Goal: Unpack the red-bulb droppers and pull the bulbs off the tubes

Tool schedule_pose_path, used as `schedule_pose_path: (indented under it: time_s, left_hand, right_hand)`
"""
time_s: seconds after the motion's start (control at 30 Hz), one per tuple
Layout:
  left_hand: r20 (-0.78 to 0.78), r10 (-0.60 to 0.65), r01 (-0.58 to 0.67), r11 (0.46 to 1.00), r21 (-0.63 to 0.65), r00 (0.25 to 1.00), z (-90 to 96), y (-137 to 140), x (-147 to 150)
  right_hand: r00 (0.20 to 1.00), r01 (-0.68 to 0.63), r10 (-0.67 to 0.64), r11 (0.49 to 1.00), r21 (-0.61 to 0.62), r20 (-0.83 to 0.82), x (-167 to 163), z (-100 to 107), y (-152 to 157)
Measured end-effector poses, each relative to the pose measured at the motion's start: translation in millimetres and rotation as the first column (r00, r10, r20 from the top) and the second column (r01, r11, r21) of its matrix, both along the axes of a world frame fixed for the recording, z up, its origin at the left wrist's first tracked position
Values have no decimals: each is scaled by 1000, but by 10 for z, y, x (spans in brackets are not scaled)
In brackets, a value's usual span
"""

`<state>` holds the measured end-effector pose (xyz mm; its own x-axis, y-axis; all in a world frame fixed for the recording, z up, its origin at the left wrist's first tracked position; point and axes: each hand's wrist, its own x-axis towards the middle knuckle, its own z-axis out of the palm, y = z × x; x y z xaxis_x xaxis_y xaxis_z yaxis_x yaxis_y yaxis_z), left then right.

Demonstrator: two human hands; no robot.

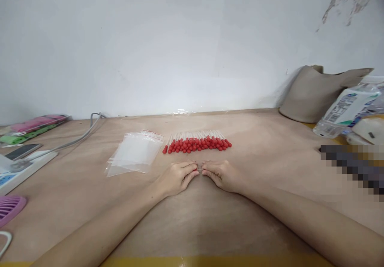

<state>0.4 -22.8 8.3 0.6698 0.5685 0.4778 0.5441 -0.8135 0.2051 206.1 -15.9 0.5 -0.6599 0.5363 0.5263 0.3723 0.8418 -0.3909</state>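
Between my two hands lies a slim dropper [200,169] with a clear tube; only a short piece of it shows. My left hand [177,177] is closed around its red bulb end, of which a sliver is visible at the fingertips. Facing it, my right hand [223,175] pinches the clear tube side, hiding the rest. Just beyond my hands, many similar droppers [195,143] lie in a row, red bulbs toward me and pale thin tubes toward the wall. Left of that row is a loose stack of clear zip bags [133,153].
A power strip [39,163] with a grey cable, a phone [24,151] and pink and green packets [37,126] occupy the left side. A purple slatted object [11,209] is nearer me. At right stand a beige bag-like item [312,95] and a plastic bottle [345,109].
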Motion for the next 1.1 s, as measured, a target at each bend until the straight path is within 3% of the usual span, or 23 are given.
schedule_pose_path:
  time_s: [0.67, 0.8, 0.9, 1.0, 1.1]
  left_hand:
    - [26, 44, -41, 992, -118, 999, 15, -13, -49]
    - [96, 167, -163, 985, -52, 981, 36, -10, -169]
    - [127, 281, -289, 956, 44, 951, 62, 16, -285]
    - [103, 419, -424, 905, 36, 902, 121, 43, -376]
    - [45, 522, -524, 851, 29, 852, 197, 46, -438]
  right_hand:
    - [997, 61, -58, 997, 54, -54, 114, -55, -40]
    - [958, 265, -263, 964, 5, -113, 254, -69, -6]
    - [906, 419, -413, 906, 65, -92, 315, -68, 63]
    - [896, 443, -443, 880, 173, -44, 304, -88, 144]
    - [895, 442, -443, 873, 205, -46, 259, -104, 188]
